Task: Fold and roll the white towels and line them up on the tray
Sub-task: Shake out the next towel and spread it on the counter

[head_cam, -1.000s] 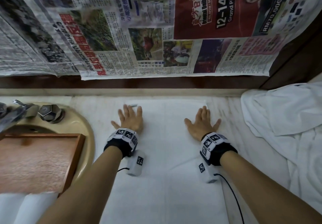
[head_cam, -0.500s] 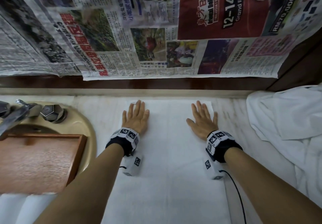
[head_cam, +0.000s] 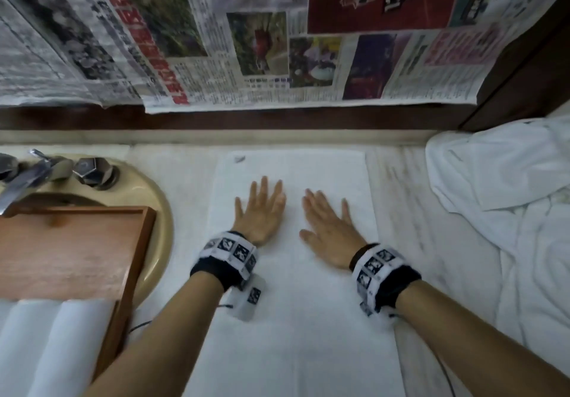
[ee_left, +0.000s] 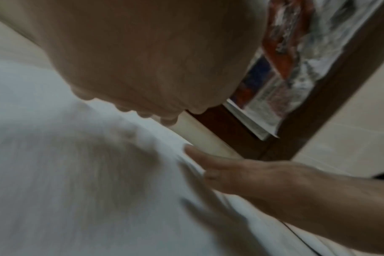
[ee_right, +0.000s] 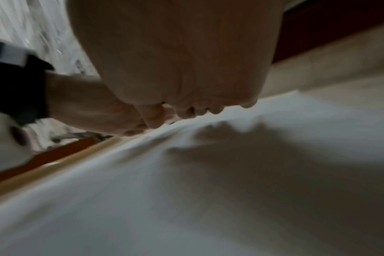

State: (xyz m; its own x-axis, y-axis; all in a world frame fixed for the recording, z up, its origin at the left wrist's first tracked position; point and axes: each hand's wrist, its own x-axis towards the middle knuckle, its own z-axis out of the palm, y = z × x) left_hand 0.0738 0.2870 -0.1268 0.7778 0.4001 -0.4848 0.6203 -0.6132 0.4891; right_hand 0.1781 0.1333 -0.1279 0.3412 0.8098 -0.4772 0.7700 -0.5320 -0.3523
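Left hand [head_cam: 262, 211], right hand [head_cam: 330, 230] flat, fingers straight, side by side on smooth white folded towel [head_cam: 293, 319]

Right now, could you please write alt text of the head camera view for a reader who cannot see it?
The left hand and right hand lie flat, side by side, on a white towel spread on a marble counter. A wooden tray with rolled towels sits over the sink to the left; a heap of towels lies to the right, below newspaper.
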